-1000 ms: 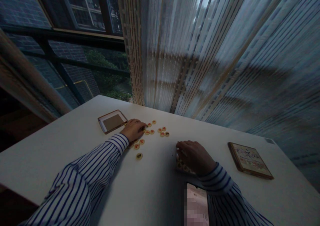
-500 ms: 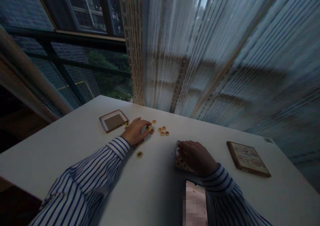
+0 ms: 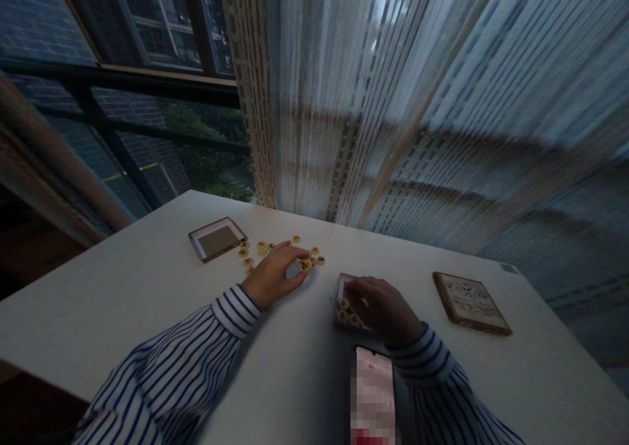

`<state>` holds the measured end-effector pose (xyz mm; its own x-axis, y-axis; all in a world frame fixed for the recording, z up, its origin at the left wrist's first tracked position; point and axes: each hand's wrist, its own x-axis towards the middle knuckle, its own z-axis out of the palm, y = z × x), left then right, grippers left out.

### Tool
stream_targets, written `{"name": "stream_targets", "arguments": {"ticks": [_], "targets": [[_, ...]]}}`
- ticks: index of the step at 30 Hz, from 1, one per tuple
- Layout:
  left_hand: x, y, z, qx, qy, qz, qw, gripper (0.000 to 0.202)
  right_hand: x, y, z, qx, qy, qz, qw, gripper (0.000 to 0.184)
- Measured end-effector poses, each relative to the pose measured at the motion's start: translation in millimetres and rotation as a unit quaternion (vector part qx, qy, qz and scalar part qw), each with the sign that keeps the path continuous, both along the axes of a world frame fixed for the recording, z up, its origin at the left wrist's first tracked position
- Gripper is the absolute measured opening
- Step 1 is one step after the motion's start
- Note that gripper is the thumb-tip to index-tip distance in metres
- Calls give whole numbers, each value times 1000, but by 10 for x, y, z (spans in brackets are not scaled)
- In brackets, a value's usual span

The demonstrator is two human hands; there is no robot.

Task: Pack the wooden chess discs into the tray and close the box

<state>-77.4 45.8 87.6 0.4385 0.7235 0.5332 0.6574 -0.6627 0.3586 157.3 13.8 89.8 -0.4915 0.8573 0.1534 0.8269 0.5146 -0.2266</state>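
Observation:
My left hand is closed in a pinch, thumb and fingertips holding a round Chinese chess piece with a dark character. Close beyond it, several loose pieces lie on the table, one dark-marked piece among them. More loose pieces lie left of the hand, such as a red-marked piece. My right hand reaches over a small open box with several chess pieces inside. Its fingers are curled down into the box; what they hold, if anything, is hidden.
An open tray-like lid lies at the left of the white table. A closed flat box with a printed top sits at the right. Near my right forearm lies a lit phone. Curtains and a window stand behind the table.
My left hand has moved right and slightly nearer with the pinched piece, uncovering loose pieces on its left. A lone piece nearer me is now out of sight. The right hand stays at the box.

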Motion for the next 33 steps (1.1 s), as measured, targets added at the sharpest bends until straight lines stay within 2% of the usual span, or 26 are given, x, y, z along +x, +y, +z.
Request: {"name": "stream_targets", "arguments": {"ticks": [4, 7, 10, 15, 19, 24, 33], "targets": [[116, -121, -6, -49, -24, 5, 999, 25, 22, -34, -61, 12, 105, 10, 994, 18], [203, -193, -37, -68, -41, 2, 997, 26, 8, -75, -99, -11, 219, 5, 976, 19], [295, -254, -63, -74, -50, -8, 996, 28, -13, -121, -126, -64, 323, -17, 944, 21], [456, -326, -95, -61, -55, -48, 995, 26, 4, -180, -230, -175, 438, -49, 880, 29], [573, -351, -144, -59, -52, -91, 993, 26, 54, -222, -312, -205, 466, -63, 858, 29], [676, -365, -196, -52, -39, -121, 990, 26, 95, -265, -321, -234, 491, -74, 836, 32], [768, -385, -288, -59, -61, -140, 986, 26, 135, -282, -378, -238, 504, -111, 823, 30]]}}
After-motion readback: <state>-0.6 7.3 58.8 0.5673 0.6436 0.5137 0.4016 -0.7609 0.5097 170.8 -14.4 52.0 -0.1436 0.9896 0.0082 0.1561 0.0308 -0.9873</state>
